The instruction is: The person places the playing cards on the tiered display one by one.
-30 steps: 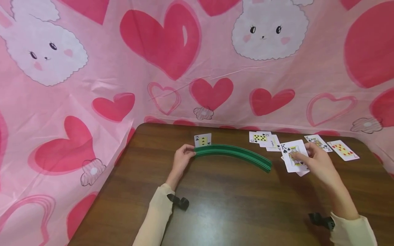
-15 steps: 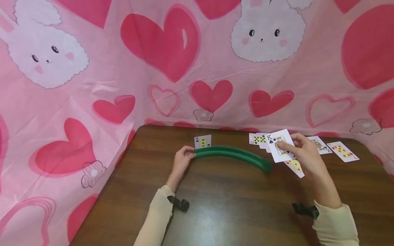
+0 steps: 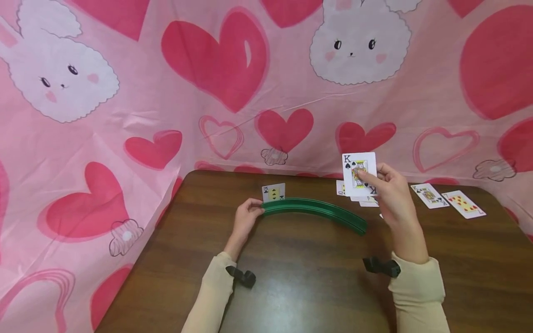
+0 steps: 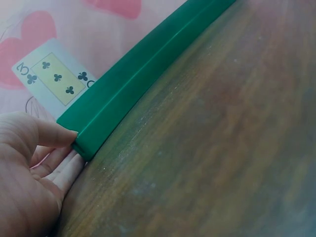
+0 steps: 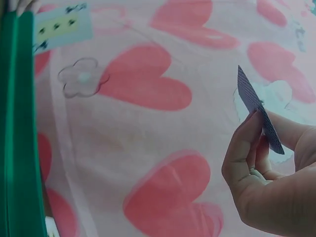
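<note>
Head view: right hand [image 3: 393, 196] holds king of spades [image 3: 353, 175] between thumb and fingers, raised, face toward head camera, likely for reading. Left hand [image 3: 246, 215] pinches left end of green rack [image 3: 314, 207], probably steadying it on surface [image 3: 300, 259]. Loose cards [image 3: 428, 195] lie beyond and to right.

Left wrist view: three of clubs [image 4: 57, 76] stands tilted, apparently propped by green rack.

Right wrist view: king of spades edge-on, well apart from green rack.

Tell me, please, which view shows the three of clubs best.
The left wrist view: the three of clubs is large there, its number and pips readable, though the green rack hides its lower edge. The head view shows it small; the right wrist view shows it sideways and hazy, at upper left.
</note>
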The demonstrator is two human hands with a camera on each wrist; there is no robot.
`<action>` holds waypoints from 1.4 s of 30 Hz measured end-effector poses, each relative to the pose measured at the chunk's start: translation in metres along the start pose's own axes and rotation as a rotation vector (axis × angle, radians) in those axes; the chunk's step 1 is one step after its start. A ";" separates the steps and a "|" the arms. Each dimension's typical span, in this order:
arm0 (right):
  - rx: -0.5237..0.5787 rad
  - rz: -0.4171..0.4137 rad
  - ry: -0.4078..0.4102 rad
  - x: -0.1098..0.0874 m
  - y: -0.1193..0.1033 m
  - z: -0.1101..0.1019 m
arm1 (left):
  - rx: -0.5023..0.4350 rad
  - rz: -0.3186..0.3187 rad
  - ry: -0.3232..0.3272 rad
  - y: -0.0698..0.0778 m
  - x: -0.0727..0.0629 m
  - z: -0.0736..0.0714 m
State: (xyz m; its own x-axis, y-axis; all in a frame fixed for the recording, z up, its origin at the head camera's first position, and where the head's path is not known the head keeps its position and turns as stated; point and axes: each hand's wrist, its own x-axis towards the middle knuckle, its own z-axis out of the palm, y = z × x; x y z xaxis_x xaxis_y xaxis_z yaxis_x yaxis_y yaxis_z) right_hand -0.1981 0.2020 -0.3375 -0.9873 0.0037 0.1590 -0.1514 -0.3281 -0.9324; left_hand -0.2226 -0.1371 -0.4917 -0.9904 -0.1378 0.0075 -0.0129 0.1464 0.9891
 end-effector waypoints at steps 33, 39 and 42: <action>-0.207 0.036 0.017 0.012 0.020 0.050 | 0.018 -0.016 -0.017 0.032 -0.016 -0.003; -0.261 0.077 -0.017 0.013 0.024 0.053 | 0.010 -0.005 -0.011 0.045 -0.025 -0.003; -0.269 0.085 -0.035 0.013 0.027 0.054 | 0.010 -0.002 -0.008 0.045 -0.024 -0.002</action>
State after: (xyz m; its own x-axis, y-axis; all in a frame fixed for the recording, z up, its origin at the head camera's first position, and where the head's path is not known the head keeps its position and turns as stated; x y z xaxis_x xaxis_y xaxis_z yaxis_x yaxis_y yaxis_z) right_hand -0.2123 0.1423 -0.3429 -0.9954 -0.0470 0.0832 -0.0802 -0.0632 -0.9948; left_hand -0.1995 -0.1296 -0.4470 -0.9914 -0.1307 0.0046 -0.0159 0.1557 0.9877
